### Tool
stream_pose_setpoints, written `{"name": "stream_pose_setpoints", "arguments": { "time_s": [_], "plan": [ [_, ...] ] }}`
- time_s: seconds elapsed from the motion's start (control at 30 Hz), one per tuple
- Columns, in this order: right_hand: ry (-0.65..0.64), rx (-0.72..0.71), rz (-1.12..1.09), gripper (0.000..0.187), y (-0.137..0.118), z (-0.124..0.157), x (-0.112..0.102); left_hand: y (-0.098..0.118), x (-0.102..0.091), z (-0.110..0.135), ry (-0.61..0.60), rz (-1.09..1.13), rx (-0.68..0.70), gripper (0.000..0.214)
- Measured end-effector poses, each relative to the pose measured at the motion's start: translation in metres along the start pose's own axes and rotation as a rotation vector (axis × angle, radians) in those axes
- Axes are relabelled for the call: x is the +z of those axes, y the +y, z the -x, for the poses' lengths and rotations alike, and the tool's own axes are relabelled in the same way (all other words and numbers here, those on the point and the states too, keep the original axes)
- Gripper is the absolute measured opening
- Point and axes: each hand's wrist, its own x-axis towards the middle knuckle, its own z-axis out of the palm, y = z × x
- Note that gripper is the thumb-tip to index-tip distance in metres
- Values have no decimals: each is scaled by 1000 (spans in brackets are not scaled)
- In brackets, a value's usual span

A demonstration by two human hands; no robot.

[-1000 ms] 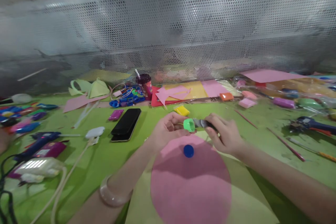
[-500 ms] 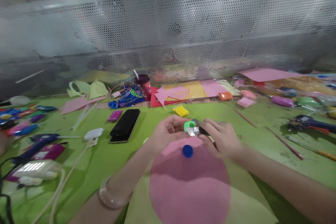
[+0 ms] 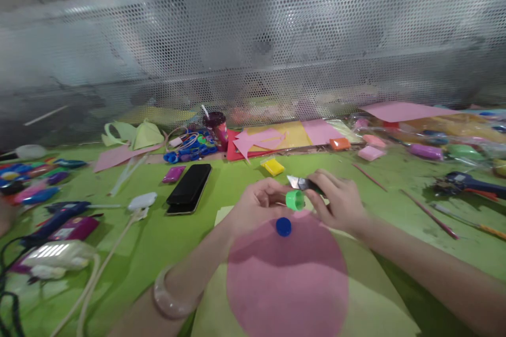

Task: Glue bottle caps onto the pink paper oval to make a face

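Note:
Between the fingertips of my left hand (image 3: 259,202) is a small green bottle cap (image 3: 294,200), its hollow side turned toward the right. My right hand (image 3: 338,197) grips a utility knife (image 3: 310,185), whose short blade points left just above and behind the cap; blade and cap look apart. Below both hands lies a pink paper circle (image 3: 288,279) on a pale yellow sheet (image 3: 375,284). A blue bottle cap (image 3: 283,227) rests near the circle's far edge, close under my left fingers.
Beyond my hands lies a yellow clay packet (image 3: 272,166). A black phone (image 3: 190,187), a glue gun (image 3: 55,218) and a white cable (image 3: 114,242) are on the left. Another glue gun (image 3: 470,185) is at right. A perforated metal panel (image 3: 253,47) stands behind the table.
The knife blade has come away from the green cap and now sits above it. My left hand has turned the cap and lowered it slightly. My right hand has shifted a little right.

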Motion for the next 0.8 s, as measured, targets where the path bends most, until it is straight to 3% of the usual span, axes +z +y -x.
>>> {"name": "stream_pose_setpoints", "arguments": {
  "time_s": [0.2,0.43,0.8],
  "plan": [
    [17,-45,-43,17,3,-1,-3,3,-5,-4,73,35,45,32],
    [-30,-155,-26,25,1,-1,1,5,-8,-5,45,52,58,32],
    [-43,-145,7,28,1,0,1,2,-8,-4,25,45,51,33]
  ]
}}
